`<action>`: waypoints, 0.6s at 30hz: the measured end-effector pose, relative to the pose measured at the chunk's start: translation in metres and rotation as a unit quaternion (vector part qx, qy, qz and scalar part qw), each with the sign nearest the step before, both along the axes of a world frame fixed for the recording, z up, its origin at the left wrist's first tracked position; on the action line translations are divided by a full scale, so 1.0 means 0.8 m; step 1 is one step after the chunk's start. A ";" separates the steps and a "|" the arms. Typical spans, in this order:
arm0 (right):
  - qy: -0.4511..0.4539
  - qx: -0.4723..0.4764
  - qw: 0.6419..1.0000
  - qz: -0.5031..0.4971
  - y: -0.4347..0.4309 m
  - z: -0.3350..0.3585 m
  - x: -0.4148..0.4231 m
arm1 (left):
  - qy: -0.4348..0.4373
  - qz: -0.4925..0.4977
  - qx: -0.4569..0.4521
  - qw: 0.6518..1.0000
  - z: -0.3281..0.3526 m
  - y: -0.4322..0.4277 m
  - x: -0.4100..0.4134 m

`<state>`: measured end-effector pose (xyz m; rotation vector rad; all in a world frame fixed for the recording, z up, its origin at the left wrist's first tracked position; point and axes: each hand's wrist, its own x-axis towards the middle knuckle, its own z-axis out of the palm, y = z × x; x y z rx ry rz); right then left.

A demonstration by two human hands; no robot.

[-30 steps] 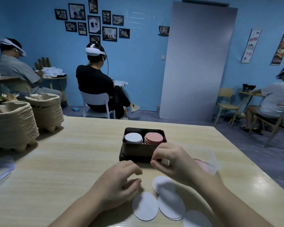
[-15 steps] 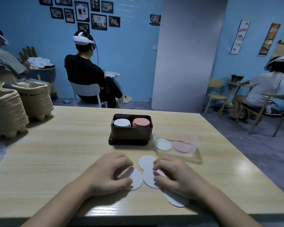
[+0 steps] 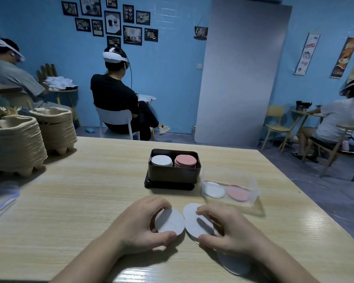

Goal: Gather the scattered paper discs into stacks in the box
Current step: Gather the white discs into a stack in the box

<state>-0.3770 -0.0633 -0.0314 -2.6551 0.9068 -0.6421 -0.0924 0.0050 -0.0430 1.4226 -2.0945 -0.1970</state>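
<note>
Hands at the near edge of the table (image 3: 80, 201), each holding paper. Left hand (image 3: 139, 227): grip closed about a white disc (image 3: 170, 222), fingers curled over its far rim and thumb on its near rim. Right hand (image 3: 233, 231): grip likewise closed, forefinger on top of and thumb at the near rim of a second disc (image 3: 194, 223), which seems to top a thin pile whose count cannot be told. The two discs sit side by side, rims touching or nearly so. Each is round, thin, matt and plain on the face shown. A loose disc (image 3: 235, 264) lies on the table under the right forearm. Beyond the hands stands the dark box (image 3: 173, 174), holding a white stack (image 3: 161, 160) at left and a pink stack (image 3: 185, 160) at right. Just right of it, a clear tub (image 3: 251, 186) holds a pale disc (image 3: 214, 189) and a pink disc (image 3: 236, 193), both flat. Stacked pulp trays (image 3: 14, 144) stand at the table's far left.
</note>
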 end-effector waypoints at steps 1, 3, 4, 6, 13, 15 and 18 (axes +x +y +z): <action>-0.011 -0.002 1.000 -0.002 -0.001 0.000 0.003 | 0.006 0.010 -0.005 1.000 0.000 0.000 0.001; -0.028 -0.008 1.000 -0.006 -0.003 -0.001 0.008 | 0.016 0.025 -0.016 0.999 -0.001 -0.001 0.002; -0.034 -0.009 0.999 -0.006 -0.003 -0.001 0.012 | 0.020 0.028 -0.019 0.999 0.000 -0.001 0.002; -0.046 -0.013 0.999 0.005 -0.004 -0.001 0.020 | 0.019 0.021 -0.023 0.999 0.001 0.000 0.002; -0.096 -0.086 0.988 0.080 -0.014 -0.002 0.051 | 0.062 -0.003 -0.001 0.998 0.001 -0.004 0.004; -0.116 -0.092 0.986 0.083 -0.015 -0.006 0.058 | 0.085 -0.011 0.002 0.996 0.000 -0.003 0.004; -0.131 -0.090 0.983 0.094 -0.019 -0.016 0.064 | 0.113 -0.021 -0.003 0.993 0.001 -0.002 0.004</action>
